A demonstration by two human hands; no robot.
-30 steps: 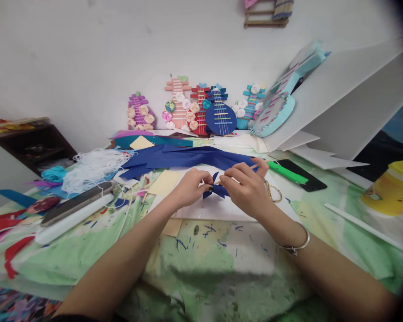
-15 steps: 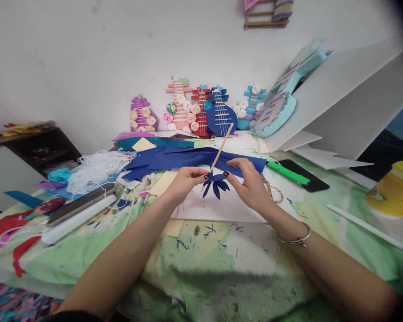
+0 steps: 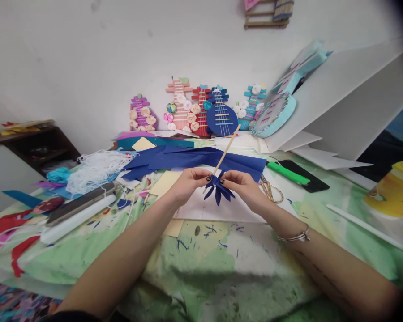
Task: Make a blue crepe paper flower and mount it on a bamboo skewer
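Above a white sheet (image 3: 218, 212), a blue paper flower (image 3: 220, 193) with pointed petals hangs between both hands. My left hand (image 3: 192, 182) is closed, thumb and fingertips pinching the flower's left side close to a thin wooden stick (image 3: 229, 146). The stick leans up and to the right behind the fingers; its lower part is mostly hidden. From the other side, my right hand (image 3: 242, 184) pinches the flower near its centre, the thumb close to the left thumb. Gold-handled scissors (image 3: 272, 191) lie just right of my right hand, partly covered by it.
Blue paper sheets (image 3: 188, 156) spread behind the hands. A green cutter (image 3: 289, 173) rests by a black tablet-like slab (image 3: 310, 179). White string (image 3: 96, 170) and a phone (image 3: 82, 205) are at left, a yellow-lidded tub (image 3: 394, 192) at right. Decorated paper lutes (image 3: 222, 118) line the wall.
My right hand has moved left and down, its fingers closing on the flower. The flower has turned a little with its petals lower, and the stick's top has shifted right.
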